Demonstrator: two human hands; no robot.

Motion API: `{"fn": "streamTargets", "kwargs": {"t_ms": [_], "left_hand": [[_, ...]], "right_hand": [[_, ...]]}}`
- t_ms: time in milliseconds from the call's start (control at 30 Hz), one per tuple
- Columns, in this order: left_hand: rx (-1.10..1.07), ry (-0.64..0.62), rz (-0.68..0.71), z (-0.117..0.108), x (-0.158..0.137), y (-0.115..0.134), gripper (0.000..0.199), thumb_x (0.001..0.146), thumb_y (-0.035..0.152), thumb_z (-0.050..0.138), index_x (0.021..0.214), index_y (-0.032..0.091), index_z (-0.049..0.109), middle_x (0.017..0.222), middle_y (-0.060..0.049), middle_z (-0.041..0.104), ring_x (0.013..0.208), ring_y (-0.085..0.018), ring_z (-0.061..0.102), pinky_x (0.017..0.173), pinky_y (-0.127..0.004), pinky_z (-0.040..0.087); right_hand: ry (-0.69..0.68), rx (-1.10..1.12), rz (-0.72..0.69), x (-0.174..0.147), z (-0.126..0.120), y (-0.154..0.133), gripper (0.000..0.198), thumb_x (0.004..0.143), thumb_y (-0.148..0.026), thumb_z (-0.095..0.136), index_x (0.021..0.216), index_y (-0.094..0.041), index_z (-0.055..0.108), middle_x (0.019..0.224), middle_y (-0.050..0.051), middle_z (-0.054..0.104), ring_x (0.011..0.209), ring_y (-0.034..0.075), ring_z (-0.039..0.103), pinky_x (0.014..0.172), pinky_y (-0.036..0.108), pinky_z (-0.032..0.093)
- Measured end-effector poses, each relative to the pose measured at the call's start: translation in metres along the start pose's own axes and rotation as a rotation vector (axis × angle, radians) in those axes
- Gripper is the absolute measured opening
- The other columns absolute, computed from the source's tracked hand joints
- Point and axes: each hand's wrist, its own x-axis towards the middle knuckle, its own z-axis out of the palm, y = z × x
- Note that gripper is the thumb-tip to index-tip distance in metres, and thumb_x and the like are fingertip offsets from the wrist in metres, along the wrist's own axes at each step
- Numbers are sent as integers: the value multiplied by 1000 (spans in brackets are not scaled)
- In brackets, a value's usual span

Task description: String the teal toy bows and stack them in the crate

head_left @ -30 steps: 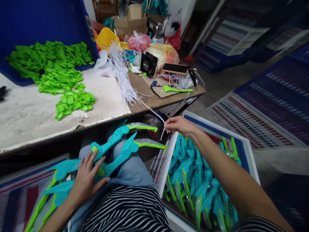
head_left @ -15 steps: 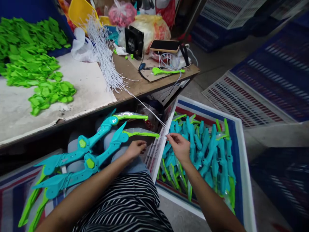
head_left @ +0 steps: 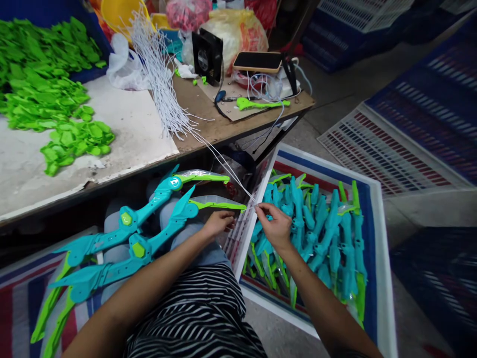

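My right hand [head_left: 275,226] pinches the ends of thin white strings [head_left: 233,174] between thumb and forefinger, beside the crate's rim. The strings run taut back to a white bundle [head_left: 160,84] on the table. My left hand [head_left: 220,222] is closed with curled fingers, just below the green tip of the nearer toy bow [head_left: 164,233]; what is in its fingers, if anything, is hidden. A second teal and green toy bow [head_left: 149,206] lies beside the first across my lap. Both have a light green hexagonal piece at the middle.
A white-rimmed crate [head_left: 383,258] at my right holds many teal and green bows [head_left: 316,223]. On the table [head_left: 137,114] are green plastic pieces [head_left: 44,74], a small black fan [head_left: 207,54], a phone [head_left: 257,61] and a green part [head_left: 263,104]. More crates [head_left: 402,154] stand right.
My left hand has moved right, closer to the bow's tip and my right hand. The right hand still pinches the strings, which are spread a little wider. The view has shifted slightly.
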Motion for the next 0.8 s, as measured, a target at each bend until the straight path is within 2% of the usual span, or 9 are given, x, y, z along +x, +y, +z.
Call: {"fn": "streamTargets", "kwargs": {"t_ms": [100, 167, 267, 367, 500, 567, 633, 700, 800], "left_hand": [[-70, -38, -23, 2, 6, 1, 24, 82, 6, 53, 104, 9, 63, 70, -2, 66, 53, -7, 57, 54, -19, 44], [-113, -62, -40, 3, 10, 1, 18, 82, 5, 52, 94, 8, 64, 72, -4, 67, 53, -7, 58, 53, -19, 44], [-176, -139, -41, 6, 17, 0, 9, 81, 6, 55, 80, 8, 64, 75, -7, 69, 58, -8, 61, 55, -19, 45], [-229, -215, -12, 9, 24, -2, 6, 76, 13, 68, 77, 8, 65, 72, -6, 69, 62, -9, 62, 62, -20, 47], [-114, -122, 27, 16, 27, -1, 14, 73, 19, 72, 71, 9, 62, 64, -3, 65, 60, -9, 60, 67, -23, 48], [-39, -79, 24, 20, 25, 2, 15, 78, 18, 67, 68, 10, 60, 60, -2, 63, 56, -8, 59, 64, -23, 47], [10, -55, 18, 20, 16, 4, 17, 80, 17, 61, 65, 11, 57, 56, 0, 61, 49, -7, 54, 57, -22, 44], [65, -30, 16, 11, -2, 6, 19, 79, 17, 59, 61, 13, 56, 50, 2, 57, 43, -6, 47, 50, -20, 38], [341, -47, 94, -28, -55, 6, 23, 75, 22, 61, 54, 15, 55, 47, 3, 53, 46, -7, 42, 49, -19, 31]], "right_hand": [[-48, -3, -108, -2, 1, -1, 17, 86, -33, 54, 79, -22, 65, 75, 4, 68, 65, 17, 62, 65, 31, 52], [-101, -6, -157, -4, 2, -1, 16, 87, -31, 53, 80, -22, 65, 79, 5, 69, 71, 18, 64, 68, 32, 52], [-155, 13, -122, -6, 4, 2, 17, 87, -32, 53, 82, -22, 66, 81, 6, 69, 73, 19, 64, 70, 33, 52], [-191, 101, -6, -7, 9, 11, 20, 84, -38, 56, 79, -22, 66, 79, 5, 69, 70, 18, 63, 69, 33, 52], [-121, 298, 335, -1, 23, 26, 33, 76, -53, 60, 78, -20, 63, 74, 4, 67, 65, 17, 61, 60, 31, 51], [-161, 415, 474, 3, 33, 29, 40, 69, -58, 63, 76, -20, 60, 70, 3, 65, 61, 16, 59, 53, 28, 49], [-249, 498, 520, 5, 41, 27, 41, 64, -59, 66, 73, -20, 57, 64, 0, 60, 56, 14, 56, 50, 26, 47], [-262, 529, 511, 5, 44, 23, 40, 63, -58, 68, 72, -20, 56, 59, -2, 57, 52, 13, 52, 50, 26, 45], [-222, 533, 491, -3, 39, 20, 38, 64, -57, 68, 73, -21, 57, 60, -2, 58, 54, 13, 52, 52, 26, 44]]}}
